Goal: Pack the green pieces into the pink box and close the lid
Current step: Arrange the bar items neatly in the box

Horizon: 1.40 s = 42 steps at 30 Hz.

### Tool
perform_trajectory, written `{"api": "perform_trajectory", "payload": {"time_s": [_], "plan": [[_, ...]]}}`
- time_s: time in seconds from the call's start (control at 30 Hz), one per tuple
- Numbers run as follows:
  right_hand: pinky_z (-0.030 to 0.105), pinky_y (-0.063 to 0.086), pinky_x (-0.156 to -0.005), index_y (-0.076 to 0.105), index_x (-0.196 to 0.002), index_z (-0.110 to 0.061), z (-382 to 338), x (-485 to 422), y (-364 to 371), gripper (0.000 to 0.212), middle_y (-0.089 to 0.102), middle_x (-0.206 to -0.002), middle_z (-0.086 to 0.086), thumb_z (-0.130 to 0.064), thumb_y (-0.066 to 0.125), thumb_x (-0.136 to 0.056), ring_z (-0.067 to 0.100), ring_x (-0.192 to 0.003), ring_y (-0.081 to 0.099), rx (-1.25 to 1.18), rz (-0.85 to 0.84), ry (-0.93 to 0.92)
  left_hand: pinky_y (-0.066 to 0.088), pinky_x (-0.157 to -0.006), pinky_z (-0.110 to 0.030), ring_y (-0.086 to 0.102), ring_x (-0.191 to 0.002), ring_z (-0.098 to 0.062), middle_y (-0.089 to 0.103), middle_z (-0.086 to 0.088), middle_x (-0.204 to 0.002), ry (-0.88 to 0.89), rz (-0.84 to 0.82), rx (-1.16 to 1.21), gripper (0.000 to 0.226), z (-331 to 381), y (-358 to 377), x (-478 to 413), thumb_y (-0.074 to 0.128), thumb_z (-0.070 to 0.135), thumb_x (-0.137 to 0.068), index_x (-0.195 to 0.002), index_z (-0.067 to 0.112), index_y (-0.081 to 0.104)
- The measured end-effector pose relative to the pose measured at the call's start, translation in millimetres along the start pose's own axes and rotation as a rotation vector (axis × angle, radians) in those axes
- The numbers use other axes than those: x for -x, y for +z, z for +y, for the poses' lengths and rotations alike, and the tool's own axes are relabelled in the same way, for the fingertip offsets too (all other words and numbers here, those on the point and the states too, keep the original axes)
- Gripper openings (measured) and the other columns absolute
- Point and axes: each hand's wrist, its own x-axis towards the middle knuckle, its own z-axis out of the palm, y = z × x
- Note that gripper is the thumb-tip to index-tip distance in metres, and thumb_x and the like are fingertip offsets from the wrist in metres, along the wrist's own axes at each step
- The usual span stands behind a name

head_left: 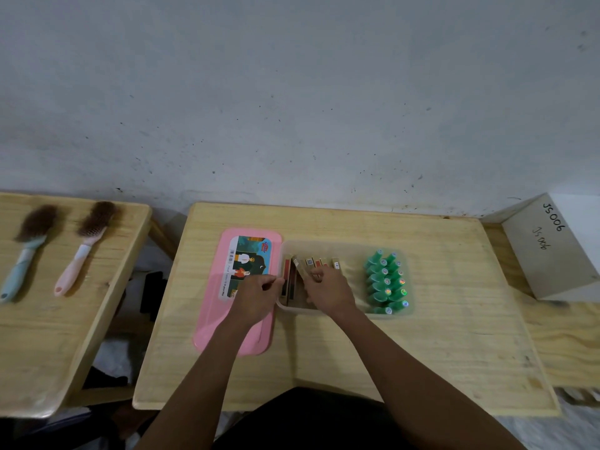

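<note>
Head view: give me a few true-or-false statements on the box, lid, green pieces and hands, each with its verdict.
1. The pink lid lies flat on the table, left of the box. True.
2. The green pieces are scattered on the table. False: they sit in rows in the box's right end.
3. The right hand, inside the box, holds one of the brown sticks. True.
4. The brushes share the box's table. False: they lie on a separate table to the left.
</note>
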Motion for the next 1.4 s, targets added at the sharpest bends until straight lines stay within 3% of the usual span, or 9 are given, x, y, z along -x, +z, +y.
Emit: {"api": "perform_trajectory", "payload": {"time_s": [0.13, 0.27, 0.43, 0.63, 0.87, 1.07, 1.2, 1.3, 1.4], "plan": [[0.022, 0.04, -0.047, 0.065, -0.093, -0.008, -6.9, 4.7, -12.8, 0.027, 0.066, -0.076, 0.005, -0.02, 0.041, -0.099, 0.012, -0.052, 0.052, -0.401, -0.098, 0.082, 0.037, -0.051, -0.019, 0.049, -0.058, -0.011, 0.071, -0.016, -0.08, 0.001, 0.006, 0.003, 0.027, -2.5, 1.1, -1.4, 0.054, 0.026, -0.095, -0.097, 0.008, 0.074], [0.025, 0.028, -0.05, 0.058, -0.074, -0.014, -9.5, 3.0, -17.8, 0.031, 0.051, -0.065, 0.003, -0.02, 0.039, -0.099, 0.012, -0.051, 0.04, -0.636, -0.184, 0.256, 0.036, -0.052, -0.022, 0.048, -0.058, -0.014, 0.069, -0.023, -0.08, 0.002, 0.0, 0.022, 0.029, -4.2, 1.5, -2.1, 0.054, 0.025, -0.095, -0.092, 0.004, 0.073], [0.024, 0.026, -0.05, 0.054, -0.078, -0.016, -6.5, -0.7, -19.3, 0.028, 0.047, -0.062, -0.003, -0.03, 0.044, -0.101, 0.009, -0.05, 0.036, -0.795, -0.274, 0.297, 0.038, -0.054, -0.023, 0.051, -0.062, -0.016, 0.069, -0.022, -0.081, 0.004, -0.005, 0.017, 0.029, -4.4, 1.7, -2.7, 0.054, 0.026, -0.095, -0.092, 0.005, 0.073], [0.024, 0.033, -0.052, 0.067, -0.09, -0.01, -4.6, -0.7, -20.4, 0.019, 0.063, -0.074, 0.002, -0.026, 0.058, -0.095, 0.011, -0.056, 0.049, -0.692, -0.322, 0.247, 0.04, -0.054, -0.022, 0.053, -0.062, -0.015, 0.069, -0.018, -0.079, 0.006, -0.013, 0.025, 0.026, -5.9, 2.0, -3.0, 0.054, 0.025, -0.095, -0.093, 0.008, 0.073], [0.026, 0.041, -0.051, 0.063, -0.104, 0.001, -6.6, -3.9, -12.7, 0.038, 0.071, -0.08, 0.014, -0.028, 0.038, -0.102, 0.017, -0.056, 0.058, -0.311, -0.285, 0.17, 0.031, -0.046, -0.013, 0.045, -0.054, -0.011, 0.063, -0.015, -0.067, 0.012, -0.004, 0.007, 0.03, -6.9, 1.4, -4.0, 0.054, 0.026, -0.095, -0.086, 0.004, 0.073], [0.03, 0.049, -0.063, 0.065, -0.096, 0.002, -5.3, -13.7, 1.4, 0.038, 0.066, -0.077, 0.014, -0.02, 0.035, -0.102, 0.02, -0.062, 0.06, -0.035, -0.256, 0.099, 0.037, -0.053, -0.02, 0.05, -0.059, -0.011, 0.069, -0.015, -0.076, 0.008, -0.006, 0.021, 0.027, -7.1, 2.4, -4.1, 0.054, 0.026, -0.095, -0.09, 0.008, 0.073], [0.035, 0.05, -0.083, 0.059, -0.1, -0.01, -9.8, -19.0, 11.8, 0.024, 0.06, -0.095, 0.011, -0.025, 0.039, -0.099, 0.028, -0.085, 0.057, 0.166, -0.309, 0.058, 0.038, -0.053, -0.02, 0.05, -0.059, -0.012, 0.068, -0.014, -0.074, 0.018, -0.001, 0.003, 0.028, -7.8, 2.5, -4.5, 0.054, 0.026, -0.095, -0.088, 0.007, 0.073], [0.028, 0.039, -0.06, 0.049, -0.068, -0.013, -12.6, -16.1, 19.2, 0.036, 0.054, -0.072, 0.006, -0.029, 0.041, -0.099, 0.023, -0.067, 0.051, 0.273, -0.245, 0.065, 0.038, -0.054, -0.022, 0.049, -0.059, -0.014, 0.067, -0.019, -0.073, 0.035, 0.01, 0.002, 0.032, -8.7, 3.1, -4.8, 0.054, 0.026, -0.095, -0.086, 0.001, 0.072], [0.026, 0.033, -0.053, 0.056, -0.073, -0.012, -13.3, -14.4, 21.0, 0.029, 0.058, -0.074, 0.004, -0.03, 0.048, -0.095, 0.023, -0.069, 0.055, 0.341, -0.175, 0.059, 0.039, -0.055, -0.021, 0.049, -0.059, -0.014, 0.067, -0.019, -0.072, 0.038, 0.013, 0.005, 0.031, -8.8, 3.0, -5.1, 0.055, 0.025, -0.095, -0.086, 0.001, 0.072]]}}
